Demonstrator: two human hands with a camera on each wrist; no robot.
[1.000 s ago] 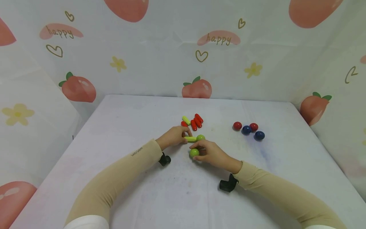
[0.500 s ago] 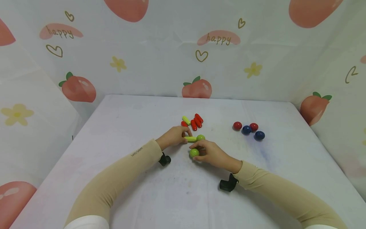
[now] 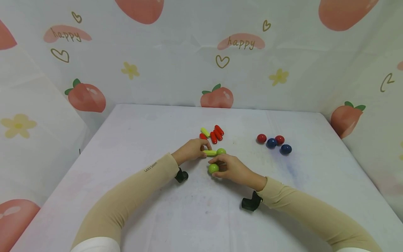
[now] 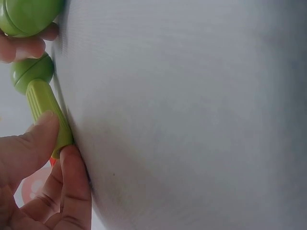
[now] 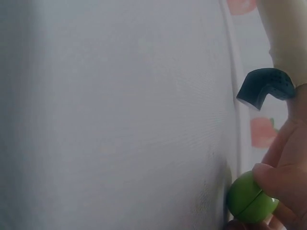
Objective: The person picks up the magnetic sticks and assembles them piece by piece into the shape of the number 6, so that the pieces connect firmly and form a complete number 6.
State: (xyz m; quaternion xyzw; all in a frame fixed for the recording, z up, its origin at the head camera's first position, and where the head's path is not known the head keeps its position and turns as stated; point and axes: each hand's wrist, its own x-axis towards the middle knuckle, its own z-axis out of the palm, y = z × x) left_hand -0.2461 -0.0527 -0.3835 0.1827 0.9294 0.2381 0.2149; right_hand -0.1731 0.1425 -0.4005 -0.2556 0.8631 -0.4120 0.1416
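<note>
My left hand [image 3: 193, 150] pinches the end of a ridged yellow-green handle [image 3: 210, 153] between thumb and fingers, low over the white table. At the handle's other end sits a green ball [image 4: 31, 72] with a seam round it, the two meeting end to end in the left wrist view. Nearer to me, my right hand [image 3: 234, 169] holds a second green ball [image 3: 213, 168] between thumb and fingers. In the right wrist view this ball [image 5: 249, 199] shows a seam, and the thumb lies over its upper side.
Beyond the left hand lie several red handles [image 3: 217, 134] and another yellow-green handle [image 3: 205, 132]. Two red balls [image 3: 261, 138] and two dark blue balls [image 3: 285, 149] rest farther right. A printed cloth [image 3: 176, 70] hangs behind the table [image 3: 151, 217].
The green ball in my right hand has turned slightly and shifted a touch to the left. My left hand and the handle stay in place.
</note>
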